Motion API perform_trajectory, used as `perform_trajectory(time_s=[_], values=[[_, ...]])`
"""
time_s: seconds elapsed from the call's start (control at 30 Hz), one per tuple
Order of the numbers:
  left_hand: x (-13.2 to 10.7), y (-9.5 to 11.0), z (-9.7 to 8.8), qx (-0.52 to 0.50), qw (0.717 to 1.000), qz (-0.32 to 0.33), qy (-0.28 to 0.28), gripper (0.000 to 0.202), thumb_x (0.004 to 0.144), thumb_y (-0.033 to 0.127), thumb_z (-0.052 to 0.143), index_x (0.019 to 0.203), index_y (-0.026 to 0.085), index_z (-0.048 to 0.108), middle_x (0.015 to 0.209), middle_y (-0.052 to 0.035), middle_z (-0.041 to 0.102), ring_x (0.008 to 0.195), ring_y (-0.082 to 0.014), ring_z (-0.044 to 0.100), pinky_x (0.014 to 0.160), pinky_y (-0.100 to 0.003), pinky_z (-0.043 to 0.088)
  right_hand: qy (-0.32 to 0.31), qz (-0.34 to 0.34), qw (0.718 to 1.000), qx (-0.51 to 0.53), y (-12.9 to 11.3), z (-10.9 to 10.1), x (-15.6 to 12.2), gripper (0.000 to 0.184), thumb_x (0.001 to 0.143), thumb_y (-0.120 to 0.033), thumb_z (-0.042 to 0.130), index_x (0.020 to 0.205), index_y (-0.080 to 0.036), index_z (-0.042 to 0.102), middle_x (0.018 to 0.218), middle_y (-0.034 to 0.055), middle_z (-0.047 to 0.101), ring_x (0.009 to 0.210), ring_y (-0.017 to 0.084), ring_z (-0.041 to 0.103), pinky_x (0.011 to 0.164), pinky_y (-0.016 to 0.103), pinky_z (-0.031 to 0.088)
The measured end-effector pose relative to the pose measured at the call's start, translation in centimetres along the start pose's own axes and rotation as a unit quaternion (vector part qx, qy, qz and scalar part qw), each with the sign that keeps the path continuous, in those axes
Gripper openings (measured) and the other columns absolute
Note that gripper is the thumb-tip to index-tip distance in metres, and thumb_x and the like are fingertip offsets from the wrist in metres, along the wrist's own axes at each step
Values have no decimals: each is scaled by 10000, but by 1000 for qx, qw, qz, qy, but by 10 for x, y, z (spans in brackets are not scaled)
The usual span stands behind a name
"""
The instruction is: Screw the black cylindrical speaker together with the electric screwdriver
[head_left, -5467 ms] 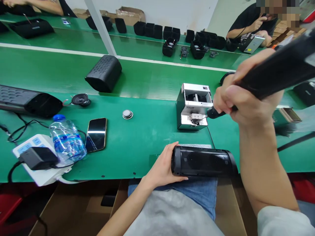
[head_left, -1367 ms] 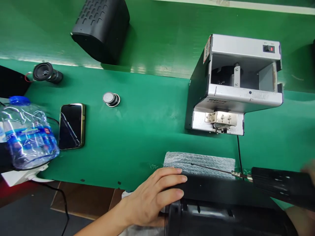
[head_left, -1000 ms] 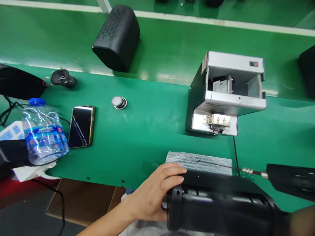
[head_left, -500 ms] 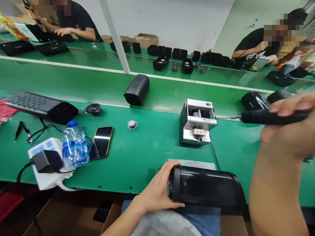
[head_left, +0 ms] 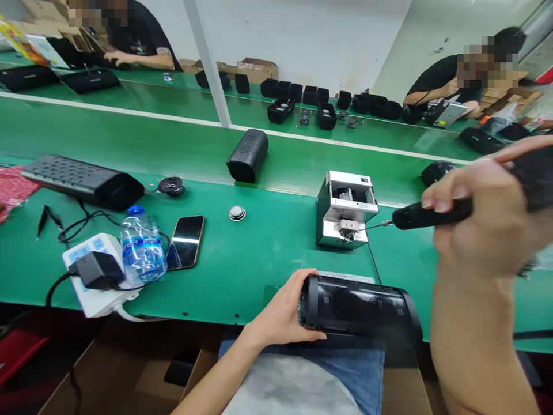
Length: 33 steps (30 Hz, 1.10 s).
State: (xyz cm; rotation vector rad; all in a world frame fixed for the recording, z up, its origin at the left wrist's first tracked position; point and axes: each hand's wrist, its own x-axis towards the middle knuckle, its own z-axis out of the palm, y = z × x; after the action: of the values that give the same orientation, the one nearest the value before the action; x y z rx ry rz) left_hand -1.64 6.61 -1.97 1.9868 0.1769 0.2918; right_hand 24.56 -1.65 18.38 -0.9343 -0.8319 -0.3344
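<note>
At the near table edge my left hand is wrapped round the left end of a black speaker housing, which lies on its side with its glossy face up. My right hand grips a black electric screwdriver, raised at the right. The screwdriver's thin bit points left and reaches the front outlet of a silver screw feeder. Whether a screw sits on the tip is too small to tell. Partly under the housing lies a grey foam sheet.
Left on the green table are a phone, water bottle, white power strip, loose speaker driver and grey-black housing. A small round part lies mid-table; another housing stands behind. Two people work across the bench.
My right hand has brought the screwdriver left and down, its bit moving from the feeder's upper side to its front outlet. My left hand keeps hold of the housing. The view has shifted slightly.
</note>
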Motion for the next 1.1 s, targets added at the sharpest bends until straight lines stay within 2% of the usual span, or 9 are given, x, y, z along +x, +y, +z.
perform_trajectory(time_s=[0.13,0.27,0.43,0.63,0.7,0.8,0.87,1.0,1.1], values=[[0,-2,0,2,1000,3,1,1171,715,414,1013,1630,328,287,1622,-119,446,1503,-354,495,1265,-517,440,-54,3,999,-5,17,9,-10,157,771,-107,678,864,-217,616,564,-55,492,398,206,465,380,377,391],[-1,-6,3,10,1000,1,0,1201,714,429,1014,1638,371,249,1640,-91,429,1524,-344,476,1266,-517,438,-52,26,998,-38,25,12,-13,140,805,-123,722,862,-219,638,585,-41,505,412,195,480,411,375,429],[-2,-9,4,11,1000,3,2,1211,712,448,1013,1646,335,249,1646,-123,423,1524,-361,476,1275,-518,428,-47,11,997,-57,30,19,-14,208,859,-128,729,1023,-244,673,626,-52,498,440,186,506,425,359,441],[-1,-8,3,13,1000,-2,3,1195,728,493,999,1651,293,268,1636,-162,435,1510,-383,493,1257,-546,452,-26,0,998,-57,36,21,-10,204,838,-74,708,973,-219,663,610,-45,492,422,187,504,394,346,415],[-1,-7,3,15,1000,-1,4,1198,725,499,1000,1650,274,273,1637,-179,434,1512,-394,490,1264,-561,446,-84,10,996,-19,40,18,-4,213,832,-56,706,966,-216,666,605,-48,500,415,184,498,392,351,430],[-1,-7,3,14,1000,6,3,1197,728,497,999,1647,255,272,1640,-192,434,1522,-398,483,1281,-569,430,-275,31,957,87,43,17,3,305,824,-18,680,1047,-225,657,629,-66,552,405,176,485,377,355,440],[-1,-7,3,13,1000,7,2,1193,729,471,1001,1645,259,266,1645,-185,434,1528,-390,481,1287,-563,428,-323,32,939,111,43,21,2,316,829,-24,665,1075,-220,633,632,-78,564,395,172,479,360,351,431],[-1,-7,3,26,1000,-7,8,1183,728,426,1003,1641,276,265,1657,-167,422,1539,-374,474,1296,-543,422,-145,3,989,10,40,30,-7,187,815,-145,673,968,-221,598,596,-84,492,374,173,466,329,364,383],[-2,-6,4,28,1000,-1,7,1176,735,436,999,1640,282,263,1650,-155,428,1531,-361,483,1302,-535,416,-63,-11,997,-45,39,29,-13,186,780,-175,664,931,-248,585,590,-74,459,389,168,468,338,361,377]])
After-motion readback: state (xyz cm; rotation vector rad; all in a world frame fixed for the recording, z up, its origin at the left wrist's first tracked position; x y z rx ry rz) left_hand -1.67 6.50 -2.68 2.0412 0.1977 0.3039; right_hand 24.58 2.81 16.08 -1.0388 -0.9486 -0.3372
